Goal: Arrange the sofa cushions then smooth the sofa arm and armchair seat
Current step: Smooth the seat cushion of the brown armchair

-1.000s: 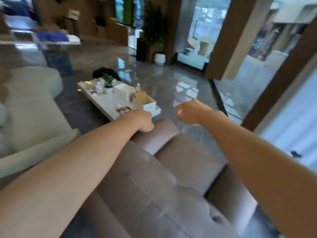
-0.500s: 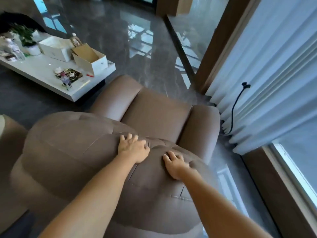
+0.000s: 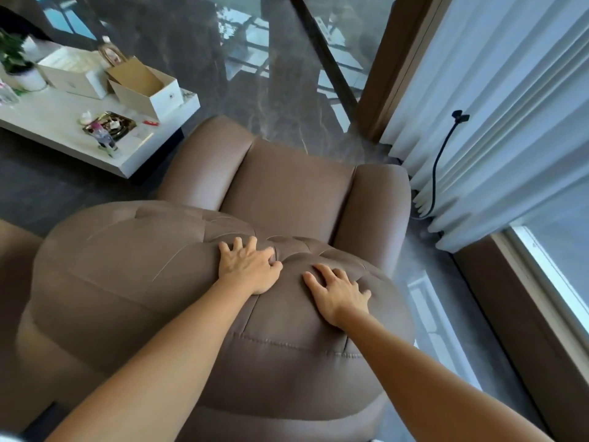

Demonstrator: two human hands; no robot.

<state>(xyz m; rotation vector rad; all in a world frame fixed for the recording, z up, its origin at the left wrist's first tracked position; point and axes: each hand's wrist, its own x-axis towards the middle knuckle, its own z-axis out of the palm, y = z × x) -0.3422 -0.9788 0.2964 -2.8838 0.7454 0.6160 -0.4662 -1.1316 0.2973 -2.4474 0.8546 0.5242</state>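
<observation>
I look down from behind a brown leather armchair [image 3: 127,282]. Its tufted, padded backrest fills the middle of the view. Beyond the backrest lies the smooth seat [image 3: 287,193], between two rounded arms [image 3: 204,167]. My left hand [image 3: 248,266] lies flat on the top of the backrest with fingers spread. My right hand [image 3: 338,290] rests palm down just to its right, fingers apart too. Neither hand holds anything.
A white low table [image 3: 63,145] stands at the upper left with an open box [image 3: 146,87], a second white box, a potted plant [image 3: 16,65] and small items. White curtains [image 3: 497,106] and a black cable [image 3: 438,161] hang at the right. The floor is dark glossy stone.
One second ago both hands were raised in the air over the chair. They have come down flat onto the backrest, and since half a second ago they have barely shifted.
</observation>
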